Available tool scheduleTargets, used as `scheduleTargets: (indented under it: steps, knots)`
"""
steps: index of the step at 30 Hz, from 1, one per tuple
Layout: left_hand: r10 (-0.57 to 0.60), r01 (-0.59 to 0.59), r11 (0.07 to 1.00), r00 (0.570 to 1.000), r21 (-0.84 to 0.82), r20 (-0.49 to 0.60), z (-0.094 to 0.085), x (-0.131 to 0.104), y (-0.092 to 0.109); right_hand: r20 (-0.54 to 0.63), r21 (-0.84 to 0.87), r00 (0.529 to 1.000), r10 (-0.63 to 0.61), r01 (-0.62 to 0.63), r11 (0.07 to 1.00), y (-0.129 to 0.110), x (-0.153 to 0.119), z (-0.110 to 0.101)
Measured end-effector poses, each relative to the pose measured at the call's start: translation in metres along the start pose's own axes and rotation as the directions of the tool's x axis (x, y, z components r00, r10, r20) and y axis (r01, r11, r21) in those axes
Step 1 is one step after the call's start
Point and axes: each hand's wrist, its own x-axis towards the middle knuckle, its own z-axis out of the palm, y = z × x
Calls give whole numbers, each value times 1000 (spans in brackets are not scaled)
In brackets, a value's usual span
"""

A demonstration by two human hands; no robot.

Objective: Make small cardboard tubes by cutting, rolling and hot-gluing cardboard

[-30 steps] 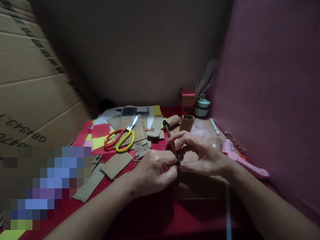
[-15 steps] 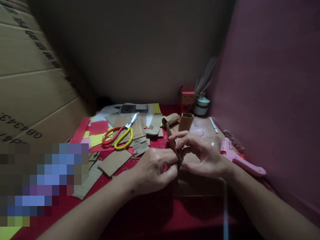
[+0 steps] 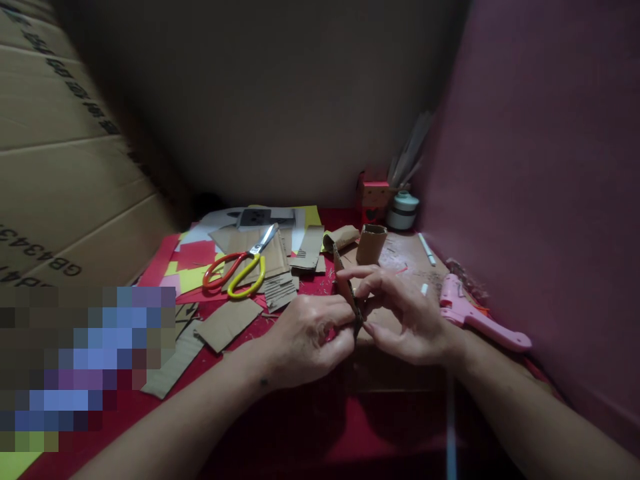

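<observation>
Between my two hands a brown piece of cardboard (image 3: 345,283) is held on edge, its narrow side towards me. My left hand (image 3: 313,333) is closed, thumb and fingers pinching the near lower end of the piece. From the other side my right hand (image 3: 405,317) touches it with curved fingers and thumb; the fingertips are partly behind the edge. Just beyond stands a small cardboard tube (image 3: 371,245), and a rolled cardboard piece (image 3: 342,237) lies beside it. Scissors (image 3: 245,267) with one red and one yellow handle rest on cardboard scraps, left of my hands.
A pink glue gun (image 3: 480,320) lies right of my right wrist. Loose cardboard pieces (image 3: 229,325) and coloured paper (image 3: 197,255) cover the left of the red table. At the back are a small red box (image 3: 375,200) and a pale blue jar (image 3: 403,212). A large carton (image 3: 65,167) rises at left.
My right hand's fingers have shifted slightly along the cardboard, and the thumb has moved a little. My left hand keeps its pinch. The whole view has shifted very slightly.
</observation>
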Motion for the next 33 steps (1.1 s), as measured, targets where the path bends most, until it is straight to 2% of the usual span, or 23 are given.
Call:
scheduleTargets:
  steps: [6, 10, 14, 18, 21, 29, 33]
  knots:
    - [-19, 18, 999, 1000, -33, -18, 0, 0, 1, -3, 29, 1000, 1, -1, 1000, 2, -2, 0]
    - [-171, 178, 975, 983, -135, 63, -6, 3, 6, -19, 31, 1000, 13, -12, 999, 1, -2, 1]
    - [-331, 364, 877, 931, -314, 153, -11, 4, 8, -2, 68, 1000, 17, -17, 998, 1, -3, 3]
    - [-469, 521, 710, 852, -473, 234, -8, 5, 6, 1, 82, 1000, 6, -6, 997, 2, -3, 5]
    - [-487, 558, 650, 827, -516, 280, -6, 6, 5, 0, 80, 1000, 5, -5, 997, 1, -2, 6]
    - [-475, 566, 669, 824, -482, 309, -10, 6, 2, 29, 45, 999, 18, -20, 999, -1, -3, 6]
    - [-489, 598, 646, 802, -475, 344, -11, 7, 4, 24, 30, 1000, 7, -8, 1000, -2, -3, 7]
